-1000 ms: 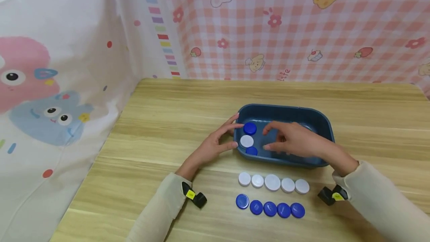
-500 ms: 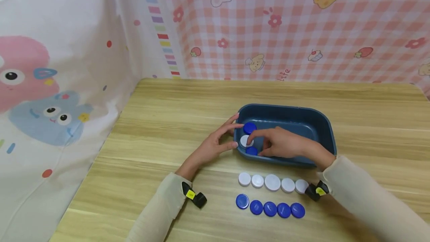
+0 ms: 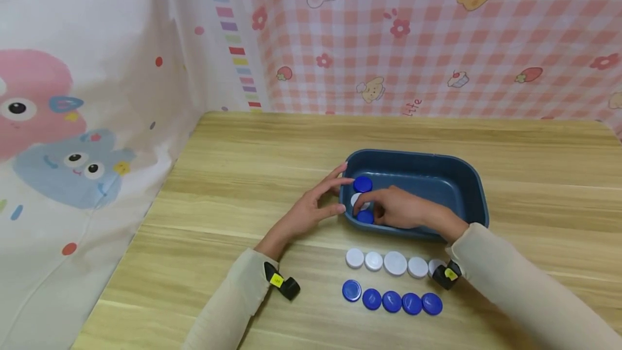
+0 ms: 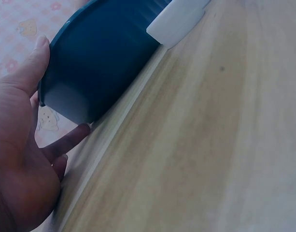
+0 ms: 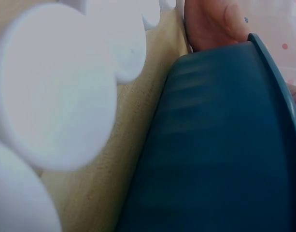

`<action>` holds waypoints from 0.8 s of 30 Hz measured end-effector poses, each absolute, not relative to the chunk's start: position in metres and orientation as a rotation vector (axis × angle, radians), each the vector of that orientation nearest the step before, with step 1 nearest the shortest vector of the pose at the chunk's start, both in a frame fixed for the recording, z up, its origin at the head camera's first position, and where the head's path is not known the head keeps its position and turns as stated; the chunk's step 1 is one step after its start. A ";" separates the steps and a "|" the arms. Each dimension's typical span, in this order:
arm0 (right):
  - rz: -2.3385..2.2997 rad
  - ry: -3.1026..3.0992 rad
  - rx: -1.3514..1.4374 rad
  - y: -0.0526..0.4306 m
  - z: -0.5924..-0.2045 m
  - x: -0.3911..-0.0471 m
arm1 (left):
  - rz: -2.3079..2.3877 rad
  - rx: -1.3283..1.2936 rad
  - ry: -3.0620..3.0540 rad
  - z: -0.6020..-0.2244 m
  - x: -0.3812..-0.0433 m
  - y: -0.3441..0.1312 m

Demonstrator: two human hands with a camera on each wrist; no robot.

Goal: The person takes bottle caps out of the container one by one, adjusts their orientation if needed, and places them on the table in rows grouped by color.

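At the near left corner inside a dark blue plastic basin (image 3: 461, 161), my right hand (image 3: 403, 208) reaches down over the bottle caps. Its index finger and thumb lie on either side of a blue bottle cap (image 3: 365, 217) and pinch it. Partly behind the index finger shows a white bottle cap (image 3: 358, 200), with another blue cap (image 3: 363, 183) beyond it. My left hand (image 3: 311, 207) rests spread against the basin's left end, fingertips at the rim. In the left wrist view, one fingertip touches the basin (image 4: 99, 53) rim and another reaches its lower edge.
On the wooden table (image 3: 252, 166), a row of several white caps (image 3: 395, 263) lies in front of the basin. A row of several blue caps (image 3: 391, 301) lies nearer. The right wrist's camera (image 3: 445, 275) hangs over the last white cap. A patterned cloth (image 3: 398, 58) hangs behind.
My right hand has moved left and down inside the basin, from an open pose above its middle to the near blue cap. The left hand has stayed on the basin's end.
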State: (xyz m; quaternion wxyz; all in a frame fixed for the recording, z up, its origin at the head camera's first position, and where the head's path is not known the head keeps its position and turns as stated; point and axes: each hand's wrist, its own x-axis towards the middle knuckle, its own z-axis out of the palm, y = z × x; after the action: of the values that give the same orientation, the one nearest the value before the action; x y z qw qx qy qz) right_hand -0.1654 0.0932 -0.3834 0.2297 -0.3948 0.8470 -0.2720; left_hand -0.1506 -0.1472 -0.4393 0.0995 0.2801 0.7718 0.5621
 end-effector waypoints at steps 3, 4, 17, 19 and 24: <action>-0.746 2.359 -1.110 0.091 -0.384 -0.166 | 1.665 0.830 2.284 -0.439 -0.150 -0.147; -0.747 2.367 -1.113 0.091 -0.385 -0.166 | 1.667 0.833 2.283 -0.439 -0.150 -0.147; -0.748 2.373 -1.133 0.088 -0.389 -0.168 | 1.665 0.853 2.280 -0.440 -0.152 -0.148; -0.749 2.374 -1.148 0.089 -0.390 -0.167 | 1.665 0.852 2.279 -0.440 -0.152 -0.148; -0.754 2.373 -1.195 0.091 -0.388 -0.166 | 1.675 0.857 2.269 -0.436 -0.149 -0.146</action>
State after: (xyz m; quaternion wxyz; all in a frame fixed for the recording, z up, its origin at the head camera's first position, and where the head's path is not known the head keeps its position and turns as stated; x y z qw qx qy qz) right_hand -0.1662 0.0914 -0.3880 0.1885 -0.4250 0.8438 -0.2681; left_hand -0.1490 -0.1462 -0.4356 0.0969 0.2893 0.7662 0.5655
